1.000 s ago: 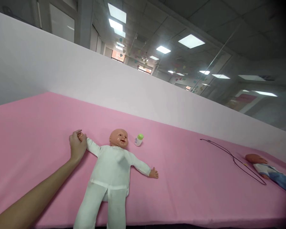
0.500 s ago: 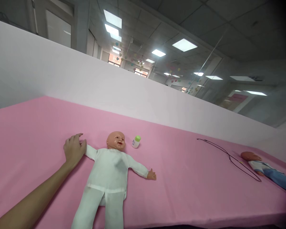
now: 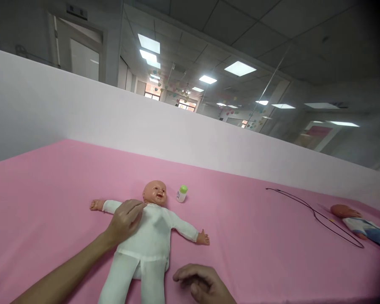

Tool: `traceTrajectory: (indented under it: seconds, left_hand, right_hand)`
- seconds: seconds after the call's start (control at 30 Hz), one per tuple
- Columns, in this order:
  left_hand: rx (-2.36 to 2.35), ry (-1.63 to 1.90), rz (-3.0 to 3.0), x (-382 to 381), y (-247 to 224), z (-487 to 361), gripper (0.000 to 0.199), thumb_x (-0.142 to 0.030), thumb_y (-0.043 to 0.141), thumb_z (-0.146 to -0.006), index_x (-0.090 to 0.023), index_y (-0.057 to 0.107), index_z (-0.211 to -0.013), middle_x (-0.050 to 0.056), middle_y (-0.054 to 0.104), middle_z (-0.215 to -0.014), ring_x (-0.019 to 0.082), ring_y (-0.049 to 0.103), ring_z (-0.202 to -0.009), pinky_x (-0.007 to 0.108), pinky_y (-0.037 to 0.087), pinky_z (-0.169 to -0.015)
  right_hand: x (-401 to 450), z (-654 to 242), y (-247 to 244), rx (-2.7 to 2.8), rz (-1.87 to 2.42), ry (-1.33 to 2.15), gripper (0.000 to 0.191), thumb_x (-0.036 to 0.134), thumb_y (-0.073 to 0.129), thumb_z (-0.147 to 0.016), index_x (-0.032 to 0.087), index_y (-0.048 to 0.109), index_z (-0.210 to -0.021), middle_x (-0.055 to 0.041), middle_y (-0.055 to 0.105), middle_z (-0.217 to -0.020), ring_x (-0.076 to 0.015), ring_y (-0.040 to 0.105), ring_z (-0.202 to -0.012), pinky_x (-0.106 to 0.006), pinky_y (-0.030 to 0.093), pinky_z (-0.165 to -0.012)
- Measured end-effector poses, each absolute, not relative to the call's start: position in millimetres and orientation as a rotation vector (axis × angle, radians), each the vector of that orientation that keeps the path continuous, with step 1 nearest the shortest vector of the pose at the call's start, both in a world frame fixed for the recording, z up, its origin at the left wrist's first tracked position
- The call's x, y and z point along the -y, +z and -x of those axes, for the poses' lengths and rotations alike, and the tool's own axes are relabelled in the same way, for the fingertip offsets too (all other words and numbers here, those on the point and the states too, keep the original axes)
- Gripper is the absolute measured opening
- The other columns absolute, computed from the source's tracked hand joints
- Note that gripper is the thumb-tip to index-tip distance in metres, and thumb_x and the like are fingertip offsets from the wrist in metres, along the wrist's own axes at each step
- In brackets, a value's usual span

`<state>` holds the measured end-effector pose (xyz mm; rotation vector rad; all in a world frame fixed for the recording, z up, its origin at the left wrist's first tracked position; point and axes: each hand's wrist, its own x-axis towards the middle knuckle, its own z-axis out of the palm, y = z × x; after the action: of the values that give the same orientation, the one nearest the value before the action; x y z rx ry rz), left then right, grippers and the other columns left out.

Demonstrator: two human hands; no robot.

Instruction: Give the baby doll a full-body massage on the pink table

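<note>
A: Two bare hands at work, both yours. Closest to the camera, your right hand (image 3: 205, 283) hovers low beside the legs of a white-clad doll (image 3: 155, 230), its fingers curled, a gap left between them and the thumb, nothing gripped.

B: And your left hand (image 3: 126, 219)?

A: It lies over the doll's upper chest, at the shoulder on your left, fingers close together and pointing toward the neck. Whether they pinch the cloth, one cannot tell.

B: Where is the doll itself?

A: On its back on one pink cover (image 3: 256, 253), left of center, two arms spread wide, two legs running toward you, head at the far end.

B: What lies around it?

A: One small bottle (image 3: 181, 195) with a green cap, just right of the head. Well off to your right, one dark looped cord (image 3: 313, 211) and, near it, one second doll (image 3: 362, 226) in white and blue, making two dolls in all.

B: Behind them?

A: One white partition (image 3: 114, 118) slants across the scene; beyond it, several ceiling lights (image 3: 240, 68) glow.
</note>
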<state>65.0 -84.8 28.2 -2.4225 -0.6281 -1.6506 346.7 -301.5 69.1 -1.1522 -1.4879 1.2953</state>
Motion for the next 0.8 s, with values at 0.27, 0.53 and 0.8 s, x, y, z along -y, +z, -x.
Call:
traceTrajectory:
  seconds: [0.27,0.53,0.8]
  left_hand:
    - [0.687,-1.664,2.514,85.0,16.3,-66.2,0.03,-0.007,0.053,-0.1,-0.02,0.061,-0.125,0.006,0.078,-0.097,0.021,0.075,-0.084,0.034,0.058,-0.075]
    - [0.667,-1.589,2.542,86.8,17.3,-63.5,0.023,-0.008,0.052,-0.1,-0.02,0.063,-0.116,0.004,0.076,-0.086,0.019,0.072,-0.075,0.032,0.055,-0.068]
    - [0.518,-1.51,2.742,98.6,70.1,-106.8,0.023,-0.007,0.05,-0.096,-0.019,0.068,-0.105,0.005,0.077,-0.084,0.02,0.071,-0.074,0.032,0.051,-0.066]
  right_hand:
    - [192.2,-340.7,128.1,1.427,1.32,0.747,0.042,0.06,0.072,-0.09,0.021,0.078,-0.076,-0.0083,0.077,-0.082,-0.0226,0.069,-0.081,-0.033,0.053,-0.079]
    - [72.5,-376.0,80.4,0.927,1.3,0.068,0.052,0.067,0.063,-0.088,0.016,0.073,-0.085,-0.0083,0.073,-0.079,-0.0201,0.06,-0.067,-0.034,0.049,-0.067]
    - [81.5,-396.5,55.6,1.024,1.354,-0.046,0.045,0.059,0.063,-0.092,0.015,0.075,-0.088,-0.0068,0.071,-0.074,-0.0203,0.059,-0.067,-0.032,0.046,-0.064]
